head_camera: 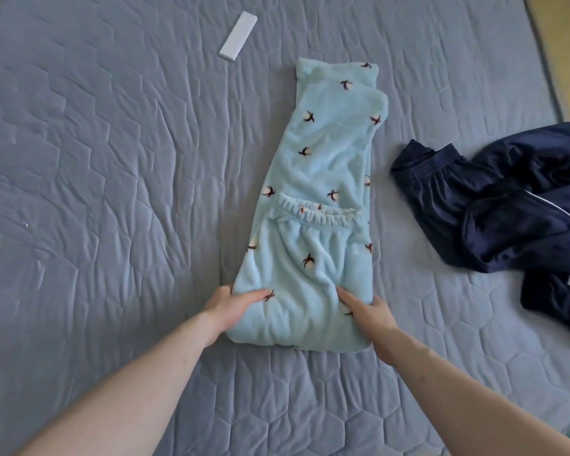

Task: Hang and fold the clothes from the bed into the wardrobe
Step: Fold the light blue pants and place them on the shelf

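The left hand [226, 307] has its fingers [255, 295] curled over the near left corner of the light blue fleece trousers [320, 205], thumb tucked under the fold's edge. The right hand [371, 312] clamps the near right side the same way, fingers pressed into the pile and pinching a ridge of cloth. The trousers lie folded lengthwise in a long strip down the middle of the bed [112, 192], the elastic waistband doubled back across the strip's middle, the leg cuffs at the far end. Bare quilted mattress runs wide to the left and near the arms. To the right, apart from the strip, a dark navy garment [507, 205] lies crumpled near the bed's right edge. A small white box [238, 37] rests at the far left.
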`<move>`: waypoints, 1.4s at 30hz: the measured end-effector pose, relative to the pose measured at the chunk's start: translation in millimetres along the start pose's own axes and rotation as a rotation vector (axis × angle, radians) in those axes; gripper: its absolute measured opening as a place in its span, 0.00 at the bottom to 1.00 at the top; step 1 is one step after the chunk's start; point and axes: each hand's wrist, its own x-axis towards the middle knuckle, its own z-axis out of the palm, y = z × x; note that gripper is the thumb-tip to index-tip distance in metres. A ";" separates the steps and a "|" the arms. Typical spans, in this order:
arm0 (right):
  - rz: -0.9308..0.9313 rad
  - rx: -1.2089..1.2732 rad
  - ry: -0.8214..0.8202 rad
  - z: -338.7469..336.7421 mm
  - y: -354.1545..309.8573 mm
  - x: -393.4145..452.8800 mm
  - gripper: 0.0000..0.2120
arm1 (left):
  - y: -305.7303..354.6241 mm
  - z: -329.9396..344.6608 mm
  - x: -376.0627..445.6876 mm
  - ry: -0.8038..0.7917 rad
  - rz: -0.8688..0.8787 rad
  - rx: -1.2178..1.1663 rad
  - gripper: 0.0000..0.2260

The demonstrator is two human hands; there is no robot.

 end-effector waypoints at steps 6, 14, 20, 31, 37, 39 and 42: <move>-0.015 -0.040 0.012 -7.4 24.4 -38.5 0.15 | -20.9 5.2 -50.3 0.013 0.053 0.020 0.13; 0.166 -0.203 -0.113 -11.2 116.0 -117.3 0.25 | -113.9 5.8 -135.6 -0.088 -0.151 0.124 0.13; 0.300 -0.266 -0.170 -15.1 164.6 -176.1 0.24 | -163.7 8.8 -195.7 -0.172 -0.261 0.133 0.14; -0.006 0.032 0.008 -59.0 56.5 -196.8 0.18 | -64.6 -29.6 -215.8 -0.170 0.134 -0.092 0.25; -0.120 0.186 0.048 -59.3 -36.4 -155.7 0.06 | 32.9 -32.3 -175.3 -0.107 0.128 -0.303 0.20; -0.131 0.293 0.054 -57.6 -67.3 -140.1 0.08 | 63.3 -34.4 -157.6 -0.088 0.142 -0.336 0.25; -0.171 0.433 0.051 -53.1 -106.9 -117.9 0.10 | 100.4 -35.1 -129.6 -0.069 0.182 -0.357 0.31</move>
